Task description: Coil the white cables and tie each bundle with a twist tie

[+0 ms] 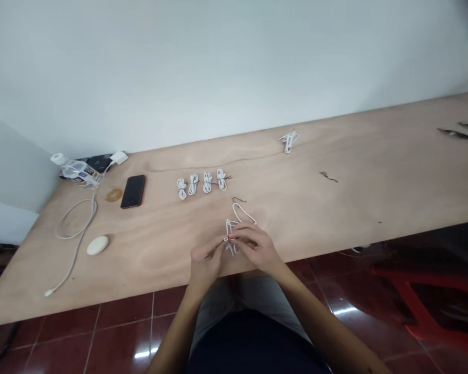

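- Right hand (255, 248): fingers curled, pinching the white cable (242, 212) near its small end piece (228, 239).
- Left hand (206, 259): fingers closed in at the same spot. Could not tell if it was gripping or only touching.
- White cable: loose loops stood up just past the hands, with more loops under the palms. No tie visible on it.
- Dark wire tie (238, 199): lay on the table just beyond the loops, not touching the hands.
- Step in hand, my read: shaping this cable into a bundle. Next move looked to call for the loops being gathered tight and bound.
- Four tied cable bundles (207, 182): in a row, further out past the left hand.
- Fifth cable bundle (288, 141): well out beyond the right hand, near the wall.
- Loose dark wire (328, 176): out past the right hand.
- Phone (133, 191), charging cable (76, 239), white oval case (97, 245) and plug adapter (119, 158): far off to the left of the left hand.
- Plywood table (335, 218): under all of it. Tiled floor (120, 332) below the near edge, red stool (425, 296) beyond the right arm.
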Tool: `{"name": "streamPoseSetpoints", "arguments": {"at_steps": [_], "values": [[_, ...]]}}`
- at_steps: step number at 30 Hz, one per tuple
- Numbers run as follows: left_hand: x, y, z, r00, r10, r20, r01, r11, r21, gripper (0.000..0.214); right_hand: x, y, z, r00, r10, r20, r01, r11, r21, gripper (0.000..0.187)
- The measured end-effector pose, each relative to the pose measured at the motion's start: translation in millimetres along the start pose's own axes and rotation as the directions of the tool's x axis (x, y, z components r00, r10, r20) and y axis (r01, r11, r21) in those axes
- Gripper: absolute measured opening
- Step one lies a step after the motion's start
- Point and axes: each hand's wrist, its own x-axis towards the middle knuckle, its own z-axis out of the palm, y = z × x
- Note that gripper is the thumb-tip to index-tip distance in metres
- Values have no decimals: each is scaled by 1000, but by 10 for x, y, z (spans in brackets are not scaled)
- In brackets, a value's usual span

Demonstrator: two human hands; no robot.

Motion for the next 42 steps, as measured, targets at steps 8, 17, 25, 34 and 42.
{"name": "streamPoseSetpoints", "arguments": {"at_steps": [8,17,25,34,42], "values": [[65,-21,-106,998,-65,16,63,994,94,21,52,48,-69,914,283,-289,-148,899,412,26],[234,-87,-328,991,20,131,-57,957,283,28,12,290,-600,957,136,-256,-248,840,-483,53],[256,17,-447,930,1,366,-164,894,416,33,50,310,-657,971,191,-146,-228,539,-811,26],[250,-93,-443,891,112,440,-313,853,417,11,252,209,-504,907,235,-348,-375,826,-420,44],[226,-136,-462,880,91,467,-323,835,446,18,356,231,-324,916,231,-329,-279,954,-109,31]]}}
